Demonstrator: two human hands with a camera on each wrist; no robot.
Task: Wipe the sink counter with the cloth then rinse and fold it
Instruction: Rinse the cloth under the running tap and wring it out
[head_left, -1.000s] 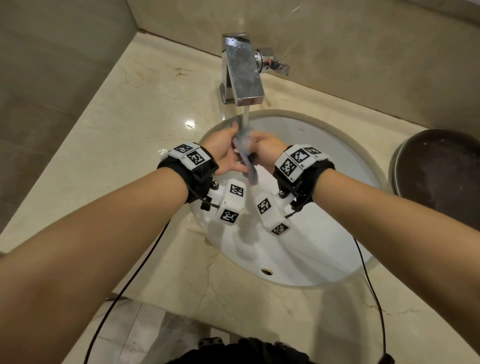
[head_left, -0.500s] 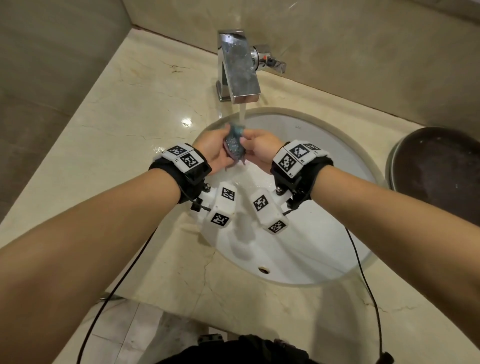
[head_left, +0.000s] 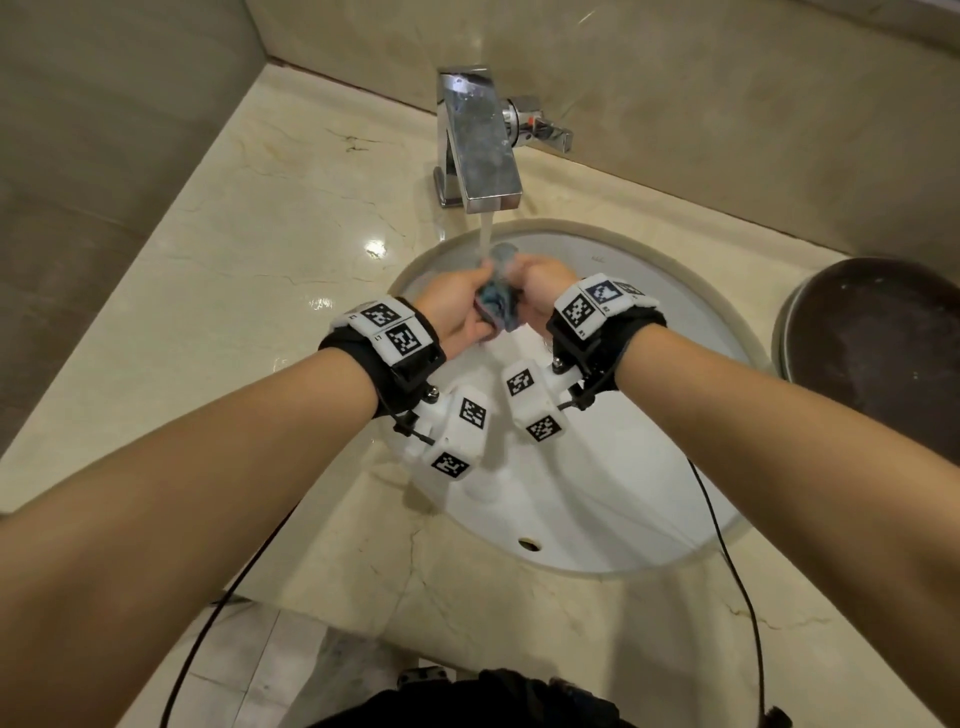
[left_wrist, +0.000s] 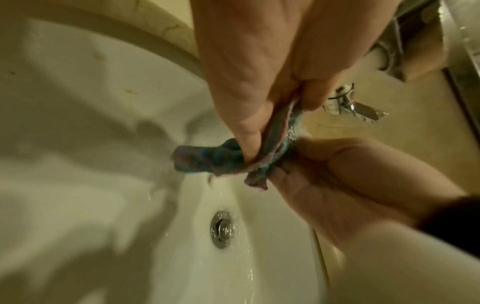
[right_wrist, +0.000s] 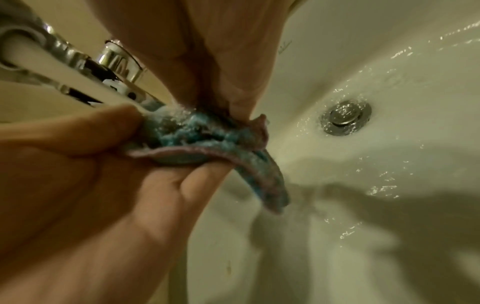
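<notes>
Pinching cloth between both hands' fingers

The left hand comes down from 12 o'clock, its thumb and fingers pinching the cloth at the centre. The cloth is blue-green with pinkish edges, bunched and wet, one end sticking out toward 9 o'clock. The right hand reaches in from 4 o'clock and grips the cloth's other side, palm up. Below, at 6 o'clock, the drain sits in the white basin. The tap shows at 2 o'clock.
</notes>
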